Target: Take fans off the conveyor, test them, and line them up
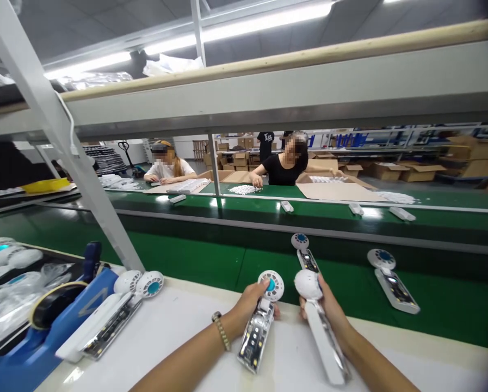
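Note:
My left hand (249,307) is closed round the neck of a white handheld device with a round slotted head and blue centre (257,333). A dark board shows through that device's clear handle cover. In my right hand (329,305) is a second such device (319,332), its smooth white back facing up. Both are held tilted over the near white worktop (174,332). Just beyond my right hand, another device (304,250) lies on the green belt (211,261). Further right on the belt rests one more device (394,286), with its blue-centred head upward.
A blue tape dispenser (64,326) stands at left beside more finished-looking devices (117,310). A slanted metal post (76,141) and overhead shelf (268,92) frame the view. Two co-workers (285,169) sit across the belt near small white parts (244,189) and cardboard boxes (421,171).

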`<state>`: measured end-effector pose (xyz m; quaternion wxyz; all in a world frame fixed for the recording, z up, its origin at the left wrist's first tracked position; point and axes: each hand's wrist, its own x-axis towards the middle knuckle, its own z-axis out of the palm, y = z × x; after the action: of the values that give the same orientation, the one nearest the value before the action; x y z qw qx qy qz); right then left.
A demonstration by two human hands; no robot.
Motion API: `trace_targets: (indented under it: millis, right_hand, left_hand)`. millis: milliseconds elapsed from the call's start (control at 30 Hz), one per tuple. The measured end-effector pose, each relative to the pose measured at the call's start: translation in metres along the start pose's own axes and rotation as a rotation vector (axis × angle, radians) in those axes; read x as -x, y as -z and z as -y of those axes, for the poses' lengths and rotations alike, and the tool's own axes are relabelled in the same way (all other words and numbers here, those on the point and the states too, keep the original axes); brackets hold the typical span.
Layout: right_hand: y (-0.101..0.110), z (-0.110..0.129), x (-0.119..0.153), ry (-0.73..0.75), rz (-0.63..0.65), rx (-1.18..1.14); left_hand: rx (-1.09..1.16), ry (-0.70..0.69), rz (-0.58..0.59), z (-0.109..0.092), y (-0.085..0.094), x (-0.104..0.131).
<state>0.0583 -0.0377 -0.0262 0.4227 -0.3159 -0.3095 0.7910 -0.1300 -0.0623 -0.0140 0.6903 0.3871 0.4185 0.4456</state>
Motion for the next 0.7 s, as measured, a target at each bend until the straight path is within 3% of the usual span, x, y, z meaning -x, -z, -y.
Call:
trace_targets:
  millis: [100, 167, 233, 300, 333, 367, 433, 500, 567, 633, 700]
  right_hand:
    - [-0.037, -0.027, -0.007, 0.094, -0.158, 0.084]
    - [-0.075, -0.055, -0.018, 0.200, -0.247, 0.071]
    - [-0.118, -0.087, -0.031, 0.284, -0.230, 0.089]
    - [-0.162, -0.118, -0.043, 0.315, -0.161, 0.088]
    - [-0.181, -0.133, -0.046, 0.338, -0.053, 0.080]
    - [-0.197, -0.145, -0.048, 0.348, 0.065, 0.079]
    - [-0.218, -0.161, -0.047, 0.364, 0.174, 0.210]
    - [-0.218, -0.163, -0.043, 0.399, 0.203, 0.436]
    - [-0.198, -0.149, -0.041, 0.488, 0.195, 0.654]
    - [-0.160, -0.119, -0.043, 0.653, 0.117, 0.805]
    - [-0.108, -0.077, -0.045, 0.883, -0.046, 0.947]
  left_hand:
    - [-0.056, -0.041, -0.139, -0.003, 0.016, 0.015]
    - [-0.214, -0.132, -0.255, -0.015, 0.041, 0.031]
    - [-0.420, -0.211, -0.333, -0.036, 0.075, 0.051]
    - [-0.645, -0.242, -0.474, -0.064, 0.110, 0.076]
    - [-0.758, -0.228, -0.553, -0.079, 0.125, 0.090]
    - [-0.883, -0.208, -0.652, -0.093, 0.137, 0.104]
    - [-1.105, -0.219, -0.848, -0.116, 0.148, 0.128]
    - [-1.266, -0.247, -0.912, -0.127, 0.143, 0.140]
    - [-1.347, -0.289, -0.862, -0.126, 0.128, 0.136]
    - [-1.355, -0.354, -0.774, -0.115, 0.107, 0.117]
    - [-1.287, -0.404, -0.663, -0.098, 0.085, 0.087]
